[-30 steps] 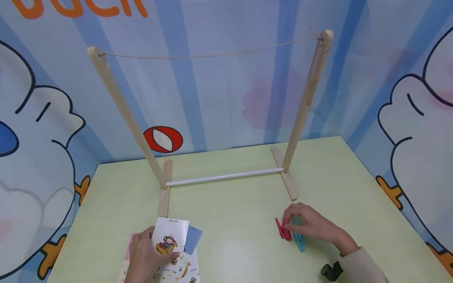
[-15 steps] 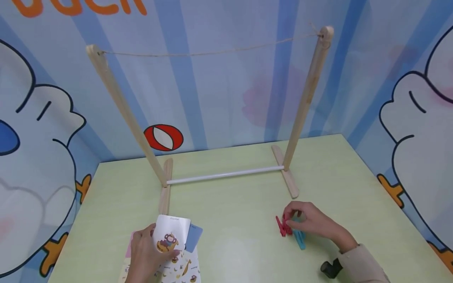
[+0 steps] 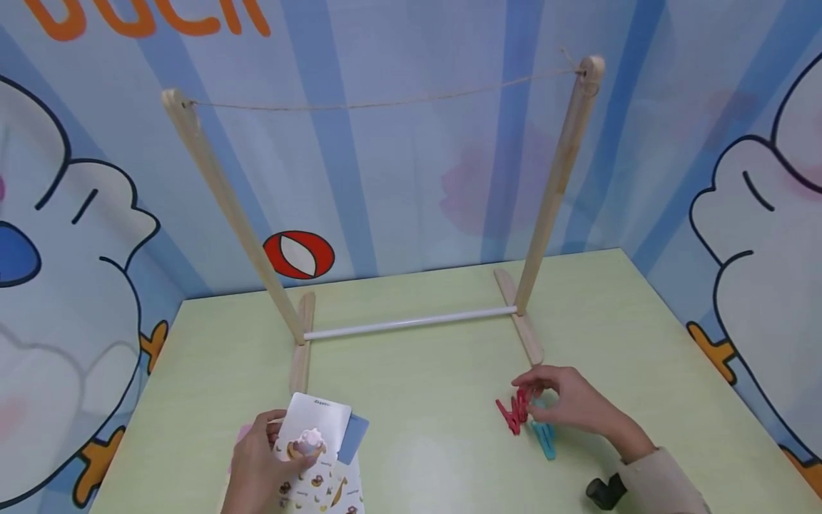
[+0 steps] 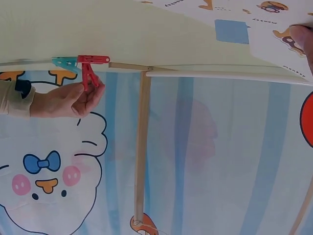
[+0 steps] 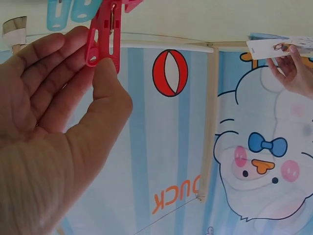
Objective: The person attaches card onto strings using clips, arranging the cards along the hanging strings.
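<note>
My left hand [image 3: 258, 460] holds a white card [image 3: 317, 410] printed with a monkey, its thumb across the front and fingers at the left edge. A blue card [image 3: 354, 437] juts out behind it, over white sheets [image 3: 343, 492] with small printed pictures. At the right, my right hand [image 3: 574, 400] pinches a red clothespin [image 5: 105, 41] between thumb and fingers, as the right wrist view shows. Another red clothespin [image 3: 507, 417] lies just left of those fingers. Teal clothespins [image 3: 544, 439] are under the hand, partly hidden by it.
Behind the hands stands a wooden frame with two posts [image 3: 555, 185], a string [image 3: 385, 105] between their tops and a white rod [image 3: 411, 323] low down. A black object [image 3: 605, 492] is beside the right sleeve. Printed cloth walls [image 3: 411, 178] enclose the table [image 3: 417, 385].
The monkey card in my left hand has tilted slightly and now catches glare. My right hand's fingers have opened out a little around the red clothespin, staying over the same spot.
</note>
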Motion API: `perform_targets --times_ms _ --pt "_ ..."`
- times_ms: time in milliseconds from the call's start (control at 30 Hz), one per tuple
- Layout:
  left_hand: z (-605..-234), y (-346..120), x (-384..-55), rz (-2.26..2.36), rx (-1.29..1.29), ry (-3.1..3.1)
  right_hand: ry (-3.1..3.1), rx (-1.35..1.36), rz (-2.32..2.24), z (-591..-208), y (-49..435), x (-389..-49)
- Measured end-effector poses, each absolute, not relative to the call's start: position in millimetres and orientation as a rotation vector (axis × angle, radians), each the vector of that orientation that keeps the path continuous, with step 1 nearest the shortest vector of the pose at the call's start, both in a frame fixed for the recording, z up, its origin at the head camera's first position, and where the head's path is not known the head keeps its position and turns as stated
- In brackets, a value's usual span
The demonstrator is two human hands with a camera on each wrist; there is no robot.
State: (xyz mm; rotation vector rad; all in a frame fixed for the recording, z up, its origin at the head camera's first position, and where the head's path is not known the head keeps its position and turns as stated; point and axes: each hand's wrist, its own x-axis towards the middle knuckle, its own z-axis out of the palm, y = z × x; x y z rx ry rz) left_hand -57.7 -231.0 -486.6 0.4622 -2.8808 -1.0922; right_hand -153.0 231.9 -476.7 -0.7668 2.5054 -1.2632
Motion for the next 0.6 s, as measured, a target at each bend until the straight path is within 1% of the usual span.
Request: perform_targets --times_ms 233,600 --pt "-479 -238 -62 -1.152 0.588 -2.871 2.465 -0.783 -1.290 -479 236 -159" --pt "-479 -252 -67 -1.211 0.615 -2.848 2.450 -0.739 -1.278 -474 246 -158"
